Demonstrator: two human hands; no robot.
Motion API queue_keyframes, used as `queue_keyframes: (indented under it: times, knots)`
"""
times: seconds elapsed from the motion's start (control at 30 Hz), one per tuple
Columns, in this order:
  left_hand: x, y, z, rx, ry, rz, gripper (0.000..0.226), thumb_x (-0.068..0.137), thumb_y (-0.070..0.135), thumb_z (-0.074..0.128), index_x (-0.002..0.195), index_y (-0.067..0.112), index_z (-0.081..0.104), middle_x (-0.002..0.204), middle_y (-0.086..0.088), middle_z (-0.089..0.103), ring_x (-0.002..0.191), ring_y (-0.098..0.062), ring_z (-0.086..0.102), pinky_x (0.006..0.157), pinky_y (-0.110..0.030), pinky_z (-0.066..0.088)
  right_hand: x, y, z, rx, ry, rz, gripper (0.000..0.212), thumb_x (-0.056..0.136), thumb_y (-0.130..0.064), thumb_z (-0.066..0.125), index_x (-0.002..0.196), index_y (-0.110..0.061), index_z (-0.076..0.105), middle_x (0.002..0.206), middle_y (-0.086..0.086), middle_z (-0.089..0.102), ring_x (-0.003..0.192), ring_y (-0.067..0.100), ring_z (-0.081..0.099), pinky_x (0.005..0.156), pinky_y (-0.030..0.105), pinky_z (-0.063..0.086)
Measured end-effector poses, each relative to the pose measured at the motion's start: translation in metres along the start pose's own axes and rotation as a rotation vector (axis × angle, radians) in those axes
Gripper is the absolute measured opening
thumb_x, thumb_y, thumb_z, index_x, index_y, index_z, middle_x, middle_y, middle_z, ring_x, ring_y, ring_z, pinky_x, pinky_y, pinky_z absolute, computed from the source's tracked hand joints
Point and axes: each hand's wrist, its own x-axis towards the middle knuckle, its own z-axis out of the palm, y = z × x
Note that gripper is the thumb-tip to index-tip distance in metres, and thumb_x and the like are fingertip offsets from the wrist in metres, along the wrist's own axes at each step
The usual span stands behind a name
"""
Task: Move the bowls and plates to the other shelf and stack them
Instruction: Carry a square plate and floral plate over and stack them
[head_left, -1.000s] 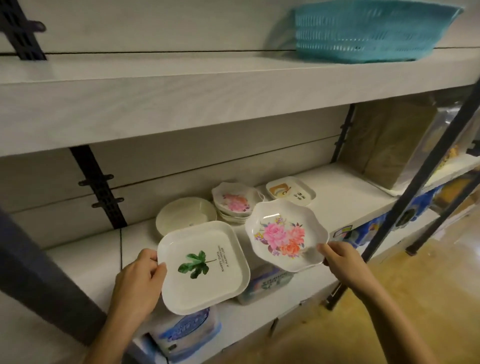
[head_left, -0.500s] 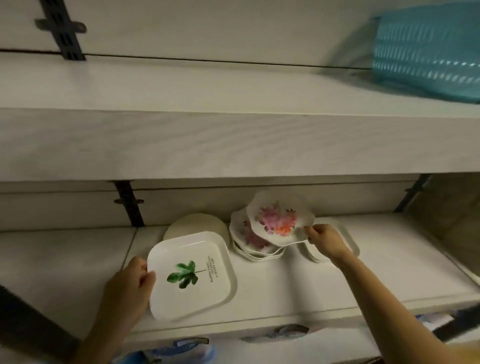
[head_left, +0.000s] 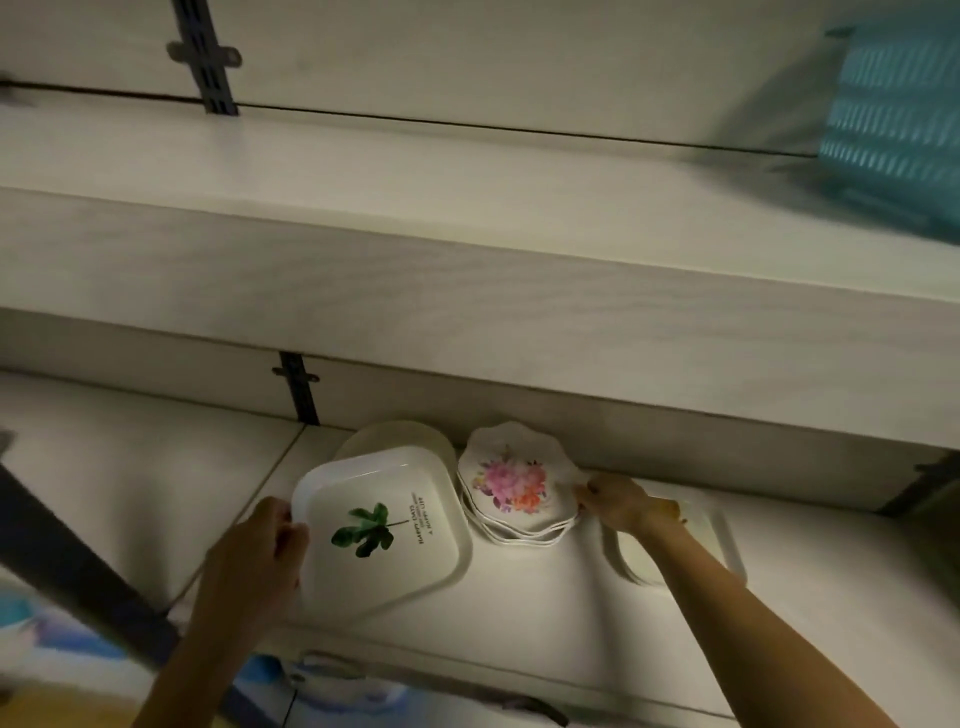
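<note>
My left hand (head_left: 254, 558) grips the left rim of a white square plate (head_left: 379, 535) with a green leaf print, held over the lower shelf (head_left: 519, 618). It overlaps a plain cream round bowl (head_left: 395, 436) behind it. My right hand (head_left: 618, 501) pinches the right edge of a scalloped plate with pink flowers (head_left: 514, 480), which sits on top of a stack of similar scalloped plates (head_left: 519, 538). A white rectangular dish (head_left: 722, 540) lies partly hidden behind my right forearm.
The upper shelf (head_left: 415, 249) juts out overhead, with a teal plastic basket (head_left: 893, 119) at its right end. Black bracket rails (head_left: 298, 389) run down the back wall. A dark diagonal post (head_left: 78, 571) crosses at lower left. Blue-printed packages (head_left: 322, 686) sit below the shelf.
The flowered plate came down onto the scalloped stack, my right hand still on its rim. The leaf plate shifted right, over the cream bowl. The camera moved closer.
</note>
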Motion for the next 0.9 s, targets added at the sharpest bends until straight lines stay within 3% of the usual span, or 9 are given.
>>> queue_keyframes:
  times: [0.17,0.27,0.37,0.43,0.53,0.67,0.9]
  knots:
    - [-0.007,0.024,0.022,-0.023,0.012,0.026,0.014,0.091,0.012,0.052,0.101,0.002,0.055,0.086,-0.014,0.066,0.076,-0.027,0.064,0.072,-0.038,0.054,-0.023,0.021,-0.011,-0.011,0.076,-0.074,0.042,0.096,-0.047,0.035,0.067,-0.02,0.049,0.083,0.003,0.06,0.085,0.026,0.056,0.065,0.029,0.038]
    - [-0.006,0.046,0.042,-0.047,0.0,0.064,0.012,0.091,0.013,0.052,0.1,0.005,0.054,0.085,-0.011,0.066,0.075,-0.025,0.064,0.068,-0.034,0.052,-0.049,0.05,-0.021,0.007,0.072,-0.086,0.037,0.094,-0.047,0.039,0.075,-0.019,0.053,0.083,0.0,0.058,0.082,0.022,0.055,0.069,0.032,0.04]
    - [-0.006,0.07,0.066,-0.049,-0.014,0.132,0.011,0.091,0.013,0.051,0.097,0.004,0.055,0.079,-0.008,0.063,0.069,-0.02,0.059,0.058,-0.025,0.044,-0.075,0.082,-0.03,0.023,0.072,-0.091,0.036,0.095,-0.044,0.041,0.098,-0.015,0.062,0.093,0.0,0.063,0.088,0.021,0.06,0.081,0.034,0.048]
    - [-0.005,0.093,0.089,-0.051,-0.028,0.179,0.011,0.091,0.012,0.05,0.092,0.003,0.055,0.078,-0.011,0.061,0.073,-0.025,0.058,0.06,-0.031,0.044,-0.094,0.108,-0.036,0.031,0.084,-0.065,0.034,0.095,-0.043,0.041,0.104,-0.018,0.062,0.102,0.002,0.066,0.093,0.023,0.062,0.085,0.037,0.051]
    - [0.001,0.118,0.12,-0.027,-0.046,0.235,0.014,0.091,0.013,0.049,0.081,0.004,0.053,0.08,-0.014,0.06,0.078,-0.029,0.058,0.067,-0.036,0.044,-0.113,0.131,-0.039,0.058,0.09,-0.039,0.031,0.095,-0.042,0.043,0.106,-0.02,0.061,0.1,-0.001,0.066,0.09,0.019,0.062,0.082,0.035,0.053]
    - [0.011,0.158,0.168,0.043,-0.102,0.319,0.018,0.092,0.017,0.047,0.092,0.002,0.058,0.095,-0.018,0.066,0.09,-0.03,0.06,0.076,-0.035,0.043,-0.133,0.166,-0.04,0.084,0.094,0.036,0.026,0.094,-0.046,0.042,0.1,-0.026,0.058,0.08,-0.013,0.06,0.08,0.009,0.06,0.079,0.029,0.052]
    - [0.03,0.2,0.23,0.206,-0.222,0.338,0.028,0.094,0.019,0.04,0.108,0.001,0.056,0.112,-0.018,0.065,0.102,-0.032,0.061,0.078,-0.032,0.043,-0.153,0.205,-0.043,0.125,0.097,0.095,0.024,0.093,-0.048,0.043,0.093,-0.03,0.059,0.08,-0.011,0.063,0.074,0.005,0.059,0.071,0.023,0.047]
